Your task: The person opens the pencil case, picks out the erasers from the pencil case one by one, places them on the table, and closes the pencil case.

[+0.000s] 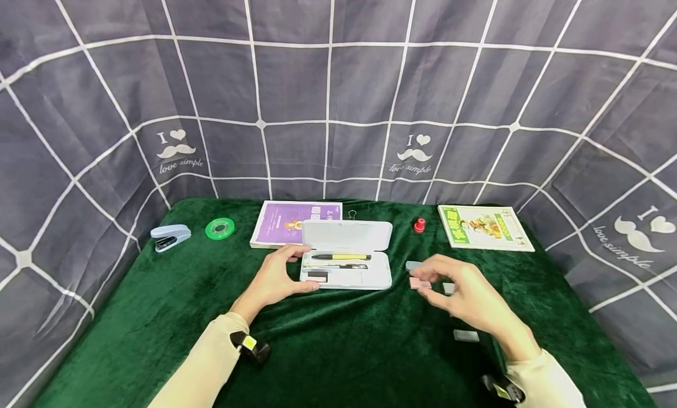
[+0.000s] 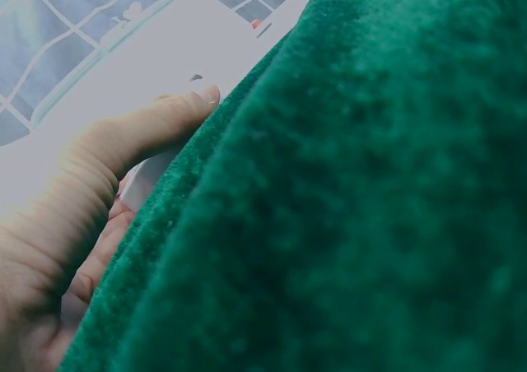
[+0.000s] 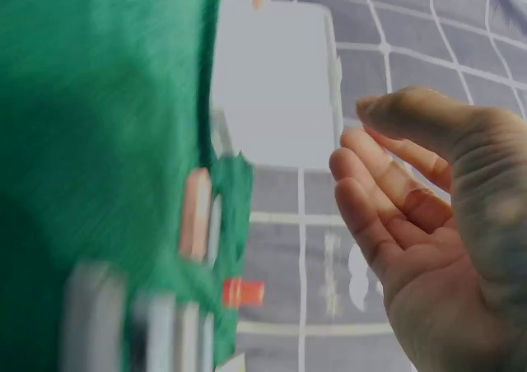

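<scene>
A white pencil case (image 1: 346,281) lies with its lid (image 1: 346,236) raised. Inside are a yellow-and-black pen (image 1: 341,257), a slim silver-and-black pen (image 1: 338,266) and a black-and-white eraser (image 1: 318,277). My left hand (image 1: 277,276) grips the case's left end, thumb at the front rim and fingers toward the back. Over a pink eraser-like block (image 1: 420,283) hovers my right hand (image 1: 457,287), its fingers loosely bent. In the right wrist view nothing sits between them. A bluish block (image 1: 413,266) and a pale block (image 1: 448,288) lie beside the pink one.
Nearer the front lies a whitish block (image 1: 466,335). Behind the case is a purple book (image 1: 280,223), with a green tape roll (image 1: 220,228) and a blue stapler (image 1: 171,237) leftward. A small red object (image 1: 419,225) and a green-and-yellow book (image 1: 483,227) stand back right.
</scene>
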`<move>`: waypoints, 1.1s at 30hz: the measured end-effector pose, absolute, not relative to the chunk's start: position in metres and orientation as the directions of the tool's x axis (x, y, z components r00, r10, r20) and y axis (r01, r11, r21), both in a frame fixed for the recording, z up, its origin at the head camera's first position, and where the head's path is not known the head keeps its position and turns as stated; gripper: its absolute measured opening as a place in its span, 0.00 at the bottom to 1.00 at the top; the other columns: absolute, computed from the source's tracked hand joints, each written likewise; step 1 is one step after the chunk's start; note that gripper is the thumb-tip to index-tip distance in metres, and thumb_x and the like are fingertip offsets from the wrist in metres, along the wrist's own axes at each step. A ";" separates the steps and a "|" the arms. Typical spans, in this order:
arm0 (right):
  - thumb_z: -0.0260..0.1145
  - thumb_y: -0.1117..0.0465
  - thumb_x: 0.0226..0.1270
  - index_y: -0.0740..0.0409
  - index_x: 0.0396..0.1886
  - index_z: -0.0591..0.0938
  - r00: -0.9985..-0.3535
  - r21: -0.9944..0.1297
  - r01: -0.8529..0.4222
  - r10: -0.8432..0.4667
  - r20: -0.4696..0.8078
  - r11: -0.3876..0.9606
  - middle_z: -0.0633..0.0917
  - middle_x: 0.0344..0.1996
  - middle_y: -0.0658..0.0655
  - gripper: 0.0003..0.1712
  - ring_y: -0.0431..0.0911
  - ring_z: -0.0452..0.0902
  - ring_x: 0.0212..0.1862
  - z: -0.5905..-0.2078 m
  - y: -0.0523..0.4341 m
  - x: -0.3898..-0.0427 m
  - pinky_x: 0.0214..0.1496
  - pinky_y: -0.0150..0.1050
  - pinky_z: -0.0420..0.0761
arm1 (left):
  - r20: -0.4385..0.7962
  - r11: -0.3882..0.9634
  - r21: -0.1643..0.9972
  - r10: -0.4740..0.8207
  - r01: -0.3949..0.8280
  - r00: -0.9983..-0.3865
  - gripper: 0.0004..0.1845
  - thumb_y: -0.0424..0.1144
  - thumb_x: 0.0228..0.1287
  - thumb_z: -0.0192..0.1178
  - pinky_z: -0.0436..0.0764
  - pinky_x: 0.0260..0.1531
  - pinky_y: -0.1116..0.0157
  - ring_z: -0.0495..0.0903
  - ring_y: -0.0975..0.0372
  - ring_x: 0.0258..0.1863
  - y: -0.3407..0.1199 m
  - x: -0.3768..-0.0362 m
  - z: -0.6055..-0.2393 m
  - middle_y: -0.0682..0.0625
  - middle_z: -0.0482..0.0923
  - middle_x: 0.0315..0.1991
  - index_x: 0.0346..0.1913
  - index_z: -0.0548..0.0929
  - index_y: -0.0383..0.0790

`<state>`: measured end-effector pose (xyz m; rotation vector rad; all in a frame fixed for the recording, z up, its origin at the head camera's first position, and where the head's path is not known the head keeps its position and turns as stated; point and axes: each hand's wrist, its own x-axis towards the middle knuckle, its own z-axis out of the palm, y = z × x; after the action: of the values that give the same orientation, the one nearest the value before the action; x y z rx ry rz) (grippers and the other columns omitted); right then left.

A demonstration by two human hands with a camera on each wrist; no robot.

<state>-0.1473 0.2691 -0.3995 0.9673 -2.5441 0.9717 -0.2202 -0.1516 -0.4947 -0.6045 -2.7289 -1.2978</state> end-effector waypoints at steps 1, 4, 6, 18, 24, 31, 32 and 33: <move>0.82 0.71 0.67 0.38 0.56 0.90 -0.747 -0.503 -0.664 -0.497 0.440 0.553 0.90 0.47 0.39 0.26 0.38 0.86 0.45 -0.398 0.261 -0.152 0.47 0.29 0.85 | 0.216 0.569 0.734 0.323 0.372 -0.921 0.46 0.56 0.53 0.89 0.85 0.68 0.47 0.85 0.48 0.63 -0.152 -0.220 -0.495 0.47 0.82 0.70 0.74 0.83 0.46; 0.81 0.69 0.68 0.40 0.57 0.91 -0.749 -0.520 -0.662 -0.500 0.434 0.540 0.90 0.49 0.39 0.24 0.39 0.86 0.47 -0.394 0.238 -0.165 0.49 0.34 0.88 | 0.213 0.568 0.735 0.323 0.369 -0.922 0.46 0.56 0.53 0.89 0.85 0.69 0.48 0.85 0.49 0.63 -0.154 -0.220 -0.495 0.47 0.82 0.70 0.74 0.83 0.47; 0.81 0.68 0.69 0.43 0.59 0.91 -0.746 -0.528 -0.665 -0.506 0.433 0.528 0.91 0.51 0.40 0.23 0.40 0.88 0.48 -0.390 0.223 -0.173 0.51 0.39 0.90 | 0.218 0.567 0.735 0.322 0.372 -0.921 0.46 0.56 0.52 0.90 0.85 0.69 0.47 0.85 0.49 0.63 -0.153 -0.221 -0.496 0.48 0.83 0.70 0.73 0.83 0.47; 0.75 0.71 0.75 0.61 0.59 0.91 -0.717 -0.693 -0.640 -0.584 0.382 0.333 0.93 0.51 0.61 0.16 0.49 0.92 0.51 -0.401 0.132 -0.218 0.60 0.46 0.92 | 0.249 0.557 0.727 0.330 0.401 -0.911 0.45 0.56 0.53 0.89 0.86 0.67 0.48 0.86 0.49 0.62 -0.153 -0.223 -0.498 0.47 0.84 0.68 0.72 0.83 0.45; 0.74 0.73 0.73 0.66 0.56 0.91 -0.718 -0.712 -0.611 -0.623 0.312 0.347 0.93 0.49 0.64 0.14 0.48 0.92 0.48 -0.420 0.103 -0.228 0.58 0.48 0.93 | 0.266 0.557 0.719 0.331 0.415 -0.905 0.44 0.55 0.54 0.89 0.86 0.67 0.47 0.86 0.48 0.63 -0.153 -0.222 -0.498 0.46 0.84 0.69 0.71 0.84 0.43; 0.74 0.72 0.74 0.62 0.55 0.92 -0.699 -0.657 -0.614 -0.688 0.196 0.438 0.94 0.47 0.56 0.13 0.42 0.90 0.48 -0.434 0.088 -0.229 0.56 0.39 0.91 | 0.236 0.563 0.729 0.328 0.390 -0.915 0.45 0.55 0.56 0.88 0.86 0.67 0.48 0.85 0.49 0.64 -0.152 -0.221 -0.497 0.47 0.83 0.70 0.73 0.82 0.43; 0.74 0.73 0.75 0.62 0.56 0.93 -0.688 -0.645 -0.623 -0.702 0.183 0.442 0.94 0.48 0.55 0.14 0.42 0.90 0.48 -0.435 0.087 -0.228 0.55 0.37 0.91 | 0.235 0.562 0.730 0.328 0.389 -0.915 0.45 0.55 0.56 0.88 0.86 0.67 0.48 0.85 0.49 0.64 -0.152 -0.221 -0.497 0.47 0.83 0.70 0.73 0.82 0.43; 0.73 0.74 0.75 0.61 0.56 0.93 -0.675 -0.634 -0.635 -0.716 0.178 0.441 0.94 0.49 0.55 0.14 0.42 0.89 0.48 -0.436 0.086 -0.228 0.55 0.37 0.90 | 0.235 0.562 0.730 0.329 0.389 -0.915 0.45 0.55 0.56 0.88 0.86 0.67 0.48 0.85 0.49 0.64 -0.153 -0.221 -0.497 0.47 0.83 0.69 0.73 0.82 0.43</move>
<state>-0.2278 0.0864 -0.4362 1.3018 -2.7644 1.1315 -0.2214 -0.1526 -0.4967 -0.6244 -2.7124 -1.2942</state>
